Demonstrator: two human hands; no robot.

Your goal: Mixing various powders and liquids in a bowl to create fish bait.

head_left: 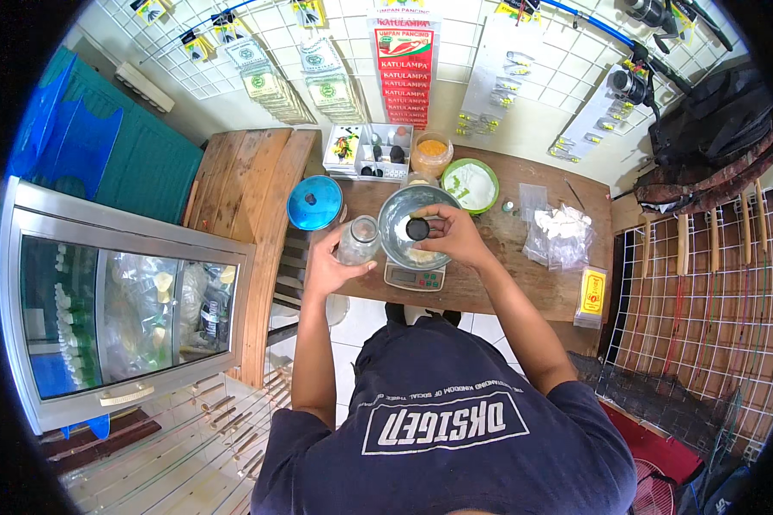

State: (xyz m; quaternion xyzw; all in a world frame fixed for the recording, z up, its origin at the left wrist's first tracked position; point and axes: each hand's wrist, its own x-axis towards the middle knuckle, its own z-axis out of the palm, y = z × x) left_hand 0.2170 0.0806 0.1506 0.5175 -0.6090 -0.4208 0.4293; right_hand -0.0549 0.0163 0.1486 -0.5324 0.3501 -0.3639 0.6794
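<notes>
My left hand [338,261] is closed around a clear glass jar [359,241] whose mouth is uncovered. In my right hand [449,237], between thumb and fingers, is a black screw cap [417,229], above a metal bowl [393,201] with pale powder inside. The bowl rests on a digital kitchen scale [415,278] at the table's near edge. Behind the bowl stand a tub of orange powder [433,149] and a green bowl of white powder [470,185]. To the left is a container with a blue lid [314,202].
On the wooden table [515,283] are plastic bags of white material [562,235], a yellow-labelled packet [592,291] and a white organizer tray [394,168]. A glass-fronted cabinet [129,309] stands left. Packets hang from a white wire grid behind; another grid stands right.
</notes>
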